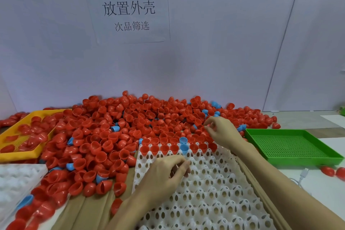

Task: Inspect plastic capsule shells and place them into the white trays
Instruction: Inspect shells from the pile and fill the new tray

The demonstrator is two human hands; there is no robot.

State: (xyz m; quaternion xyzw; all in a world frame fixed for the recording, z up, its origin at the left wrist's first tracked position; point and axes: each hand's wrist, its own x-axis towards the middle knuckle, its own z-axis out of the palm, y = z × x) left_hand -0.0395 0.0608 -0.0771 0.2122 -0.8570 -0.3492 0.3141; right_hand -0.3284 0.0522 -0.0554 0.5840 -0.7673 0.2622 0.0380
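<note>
Your left hand [166, 173] is resting with curled fingers on the white tray [214, 192]; whether it's grasping anything, I cannot tell. Your right hand [222, 132] is pinching a red shell from the pile [121, 132]. A green tray [291, 145] is sitting right, a yellow basket [18, 155] left.

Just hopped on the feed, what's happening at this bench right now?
A person is sorting a big pile of red and blue capsule shells into a white tray. Only the tray's far row is filled so far, mostly red shells with one blue shell among them. The right hand is picking at red shells in the pile; the left hand rests curled over the tray. The green tray on the right looks empty.
</note>
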